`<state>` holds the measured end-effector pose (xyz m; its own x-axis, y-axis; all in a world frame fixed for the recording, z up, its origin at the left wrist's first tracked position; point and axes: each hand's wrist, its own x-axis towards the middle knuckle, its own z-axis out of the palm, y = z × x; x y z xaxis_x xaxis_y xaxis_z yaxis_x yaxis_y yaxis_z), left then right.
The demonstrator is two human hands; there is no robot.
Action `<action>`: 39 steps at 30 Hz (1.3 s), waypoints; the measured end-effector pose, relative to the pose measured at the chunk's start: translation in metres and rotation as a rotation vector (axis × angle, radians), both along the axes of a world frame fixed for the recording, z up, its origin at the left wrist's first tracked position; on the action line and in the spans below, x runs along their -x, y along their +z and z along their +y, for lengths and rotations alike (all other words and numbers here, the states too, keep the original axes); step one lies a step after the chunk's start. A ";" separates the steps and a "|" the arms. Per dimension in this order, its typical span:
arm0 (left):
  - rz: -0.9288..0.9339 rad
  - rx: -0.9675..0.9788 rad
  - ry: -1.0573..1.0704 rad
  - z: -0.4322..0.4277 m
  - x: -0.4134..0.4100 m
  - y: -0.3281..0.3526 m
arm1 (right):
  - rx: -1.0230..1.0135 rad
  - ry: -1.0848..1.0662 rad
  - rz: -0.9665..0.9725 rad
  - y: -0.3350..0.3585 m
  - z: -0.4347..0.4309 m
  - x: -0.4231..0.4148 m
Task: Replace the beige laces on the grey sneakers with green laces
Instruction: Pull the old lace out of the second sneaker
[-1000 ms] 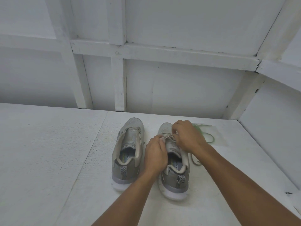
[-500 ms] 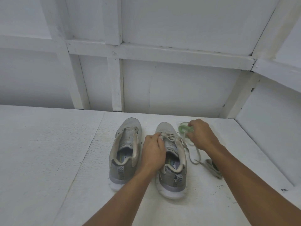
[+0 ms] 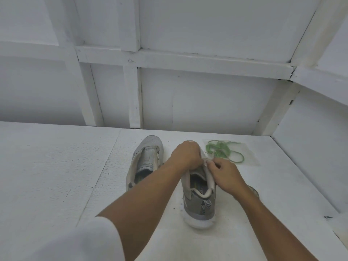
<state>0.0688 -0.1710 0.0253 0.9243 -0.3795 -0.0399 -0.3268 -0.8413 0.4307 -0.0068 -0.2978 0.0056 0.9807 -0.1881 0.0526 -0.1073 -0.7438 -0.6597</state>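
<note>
Back from the tangled green laces (image 3: pixel 224 151), the right hand (image 3: pixel 225 174) pinches a thin beige lace (image 3: pixel 206 159); the left hand (image 3: pixel 185 155) clasps the grey mesh sneaker (image 3: pixel 199 203) on rough white board (image 3: pixel 56 166), white-panelled walls (image 3: pixel 207 102) beyond.

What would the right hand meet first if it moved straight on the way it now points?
Beyond the beige lace it pinches, probably the left hand gripping the sneaker; depth is unclear.

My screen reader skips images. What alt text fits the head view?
A person's left hand grips the right grey sneaker while the right hand pinches its beige lace. The other sneaker sits alongside; green laces lie behind on the table.
</note>
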 end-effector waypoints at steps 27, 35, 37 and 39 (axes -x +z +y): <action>-0.242 -0.315 -0.139 -0.004 -0.015 -0.001 | -0.153 -0.151 -0.080 -0.015 0.013 0.007; -0.442 -0.094 0.299 0.054 -0.055 0.055 | -0.182 -0.162 -0.084 -0.017 0.014 0.009; -0.409 -0.154 0.261 0.050 -0.053 0.051 | -0.175 -0.167 -0.083 -0.017 0.014 0.009; -0.345 -0.126 0.123 0.036 -0.044 0.040 | -0.177 -0.169 -0.080 -0.018 0.014 0.008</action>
<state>0.1131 -0.1346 0.0658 0.9300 -0.2764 0.2423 -0.3274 -0.9226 0.2041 -0.0151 -0.2836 -0.0120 0.9285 -0.3625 0.0804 -0.1627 -0.5919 -0.7894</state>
